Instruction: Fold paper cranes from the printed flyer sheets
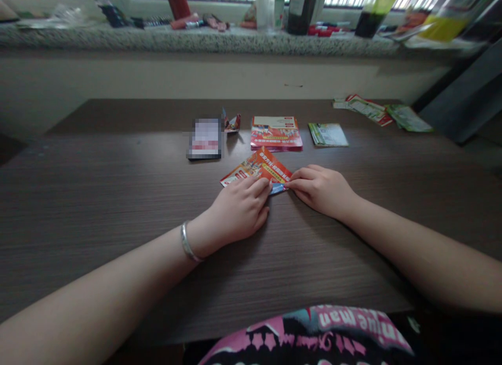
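Note:
An orange and red printed leaflet (pixel 257 169) lies folded on the dark wooden table (pixel 98 197), just ahead of me. My left hand (pixel 235 210), with a silver bangle on its wrist, rests curled on the leaflet's near edge and presses it down. My right hand (pixel 319 190) pinches the leaflet's right corner with closed fingers. The two hands nearly meet at the paper's near corner.
Behind the leaflet lie a stack of similar leaflets (pixel 275 133), a green leaflet (pixel 328 134), a phone (pixel 205 139) and a small folded paper figure (pixel 232 123). More papers (pixel 376 111) sit at the far right. A cluttered stone sill (pixel 196 38) runs beyond the table.

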{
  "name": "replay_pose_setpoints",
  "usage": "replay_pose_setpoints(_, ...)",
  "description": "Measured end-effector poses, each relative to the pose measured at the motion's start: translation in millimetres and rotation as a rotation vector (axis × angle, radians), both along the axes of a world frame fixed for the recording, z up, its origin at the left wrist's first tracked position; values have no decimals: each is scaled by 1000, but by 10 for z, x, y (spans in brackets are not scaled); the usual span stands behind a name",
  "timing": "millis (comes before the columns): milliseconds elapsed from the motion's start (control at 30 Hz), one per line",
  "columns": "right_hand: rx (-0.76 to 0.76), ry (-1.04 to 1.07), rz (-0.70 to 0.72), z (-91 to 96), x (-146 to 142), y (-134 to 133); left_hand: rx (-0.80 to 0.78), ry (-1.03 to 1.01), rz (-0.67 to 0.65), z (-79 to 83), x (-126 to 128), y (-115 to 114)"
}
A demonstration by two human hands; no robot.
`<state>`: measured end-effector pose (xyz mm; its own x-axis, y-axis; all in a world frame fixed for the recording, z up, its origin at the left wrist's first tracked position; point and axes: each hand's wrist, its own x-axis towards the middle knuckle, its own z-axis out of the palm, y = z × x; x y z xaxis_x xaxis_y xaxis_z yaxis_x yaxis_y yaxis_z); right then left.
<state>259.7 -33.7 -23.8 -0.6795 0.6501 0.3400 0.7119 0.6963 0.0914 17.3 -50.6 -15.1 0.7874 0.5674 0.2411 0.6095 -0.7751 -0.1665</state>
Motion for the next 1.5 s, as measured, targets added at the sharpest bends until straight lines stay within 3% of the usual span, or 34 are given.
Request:
replay_pose_setpoints(267, -7, -18, -14, 47, -17, -17, -64, 29, -18, 9, -25, -2)
replay_pose_setpoints(567, -52, 43, -44, 27, -44, -19, -139, 4, 82, -6, -12, -29)
replay_pose_setpoints(867, -47, 55, 90, 6, 10, -16, -144, 27, 94, -19, -17, -40)
replay_pose_setpoints(1500, -139, 121, 165, 8, 64, 69, -146, 54, 58, -22, -51, -59)
